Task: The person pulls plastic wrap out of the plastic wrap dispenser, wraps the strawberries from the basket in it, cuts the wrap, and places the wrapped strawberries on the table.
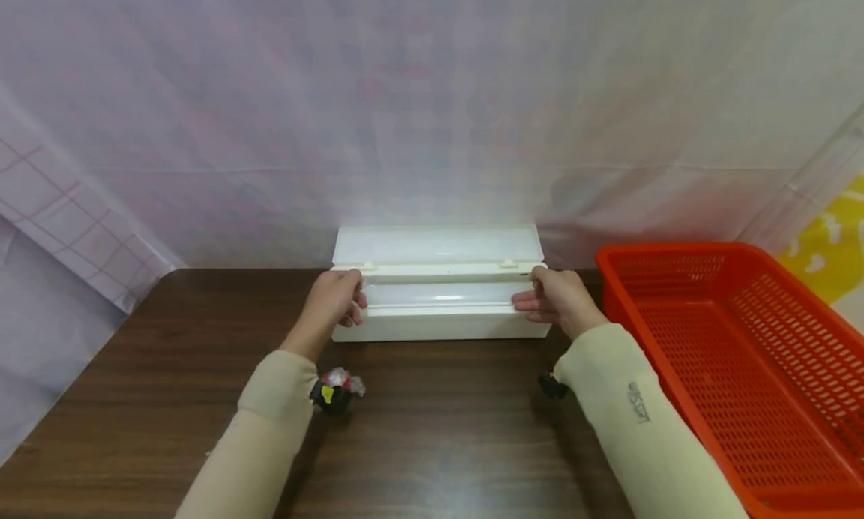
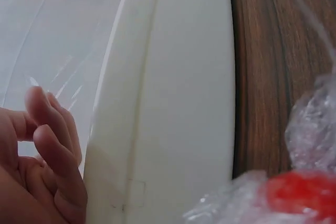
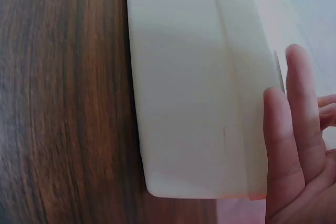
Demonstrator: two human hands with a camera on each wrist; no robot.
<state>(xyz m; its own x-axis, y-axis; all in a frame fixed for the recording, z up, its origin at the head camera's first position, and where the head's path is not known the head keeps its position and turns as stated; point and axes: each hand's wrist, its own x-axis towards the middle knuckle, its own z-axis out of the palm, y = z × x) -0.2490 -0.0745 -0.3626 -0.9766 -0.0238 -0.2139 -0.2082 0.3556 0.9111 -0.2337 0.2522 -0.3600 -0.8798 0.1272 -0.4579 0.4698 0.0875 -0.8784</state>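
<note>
A long white box [image 1: 439,325] lies crosswise on the table with its lid [image 1: 439,244] tipped back against the wall. Clear, shiny plastic film [image 2: 63,66] creases beside my left fingertips in the left wrist view. My left hand [image 1: 331,301] is at the box's left end, fingers bent, pinching the film near the opening. My right hand [image 1: 563,298] is at the right end, thumb by the back rim. Its outer fingers [image 3: 286,140] stretch along the box's top edge, while the thumb and index pinch is mostly hidden in the right wrist view.
A red plastic basket [image 1: 621,309] stands close to my right forearm. Crumpled clear plastic around something red [image 1: 344,378] is beside my left wrist, over the brown wooden table [image 1: 432,429]. A pale curtain-like sheet [image 1: 432,114] hangs behind the box.
</note>
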